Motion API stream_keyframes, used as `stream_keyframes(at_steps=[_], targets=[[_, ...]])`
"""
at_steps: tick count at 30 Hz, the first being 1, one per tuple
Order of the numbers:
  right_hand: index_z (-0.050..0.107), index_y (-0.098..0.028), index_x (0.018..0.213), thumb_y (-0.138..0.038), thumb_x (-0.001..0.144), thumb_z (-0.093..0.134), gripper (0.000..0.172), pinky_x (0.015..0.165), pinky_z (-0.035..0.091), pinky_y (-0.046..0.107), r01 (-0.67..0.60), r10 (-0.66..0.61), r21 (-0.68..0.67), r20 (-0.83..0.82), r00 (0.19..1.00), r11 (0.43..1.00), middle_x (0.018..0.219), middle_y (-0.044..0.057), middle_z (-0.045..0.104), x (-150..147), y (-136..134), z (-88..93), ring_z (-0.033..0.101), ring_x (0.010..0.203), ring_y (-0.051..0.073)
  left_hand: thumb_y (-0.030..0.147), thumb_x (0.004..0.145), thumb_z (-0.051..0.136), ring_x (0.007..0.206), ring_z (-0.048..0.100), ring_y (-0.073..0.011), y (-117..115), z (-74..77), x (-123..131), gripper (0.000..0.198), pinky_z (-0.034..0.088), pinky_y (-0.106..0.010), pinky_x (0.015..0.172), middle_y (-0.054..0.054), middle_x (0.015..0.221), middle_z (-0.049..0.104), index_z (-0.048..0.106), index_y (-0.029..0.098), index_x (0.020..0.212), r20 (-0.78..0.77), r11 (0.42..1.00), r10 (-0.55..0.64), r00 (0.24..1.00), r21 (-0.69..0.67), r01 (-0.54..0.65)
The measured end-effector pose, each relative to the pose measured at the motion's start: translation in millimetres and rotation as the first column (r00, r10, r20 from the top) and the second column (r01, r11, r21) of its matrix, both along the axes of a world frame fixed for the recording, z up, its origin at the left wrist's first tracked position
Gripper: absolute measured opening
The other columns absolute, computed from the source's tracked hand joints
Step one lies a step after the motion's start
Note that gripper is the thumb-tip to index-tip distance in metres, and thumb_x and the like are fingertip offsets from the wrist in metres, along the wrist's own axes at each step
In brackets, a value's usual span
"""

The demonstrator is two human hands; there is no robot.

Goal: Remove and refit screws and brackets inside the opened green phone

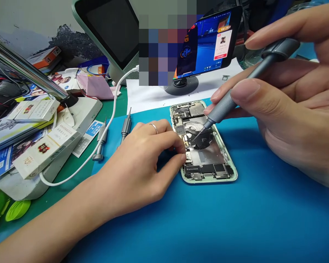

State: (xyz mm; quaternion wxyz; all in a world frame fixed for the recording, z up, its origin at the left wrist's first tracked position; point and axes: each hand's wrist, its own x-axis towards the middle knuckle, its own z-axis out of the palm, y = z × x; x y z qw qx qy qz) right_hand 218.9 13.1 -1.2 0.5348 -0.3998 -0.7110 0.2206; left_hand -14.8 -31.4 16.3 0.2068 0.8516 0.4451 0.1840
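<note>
An opened smartphone (212,149) lies on the blue mat with its inner parts bare: a board along its left side, a round black coil in the middle and a large silvery plate. My left hand (150,157), a ring on one finger, reaches to the phone's left edge. Its thumb and index fingertips come together there; whatever is between them is hidden. My right hand (285,84) grips a grey precision screwdriver (224,104) between thumb and fingers. The screwdriver slants down to the left, its thin tip over the black coil; contact cannot be made out.
Two more screwdrivers (126,126) lie on the blue mat (164,226) beyond my left hand. A white cable (113,113) curves past them. Behind the opened phone, a lit phone (205,44) leans on a round stand. Boxes (48,148) crowd the lamp base at left.
</note>
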Motion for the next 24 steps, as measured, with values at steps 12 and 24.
stream_keyframes(at_steps=[12,24], targets=[[0.058,-0.03,0.138,-0.04,0.09,0.078,0.053,0.079,0.072,0.034,-0.022,0.022,0.02,0.028,0.999,1.0,0.146,-0.001,0.054,2.9,1.0,0.4,0.075,0.098,0.019,0.016,0.096,0.059,0.087,0.058,-0.0163,-1.9,2.4,2.2,0.011,0.036,-0.036,0.078,0.001,0.093,0.063,0.066,0.02,0.089,-0.026,1.0,-0.014,1.0,-0.017,0.014],[0.055,-0.027,0.135,-0.045,0.094,0.072,0.047,0.076,0.07,0.03,-0.021,0.02,0.009,0.058,0.998,1.0,0.143,-0.002,0.052,0.5,-0.1,3.5,0.075,0.095,0.015,0.021,0.105,0.052,0.086,0.054,-0.0163,-1.8,0.9,0.0,0.015,0.034,-0.038,0.078,0.002,0.094,0.061,0.061,0.021,0.092,-0.063,0.996,-0.073,0.995,-0.048,0.07]])
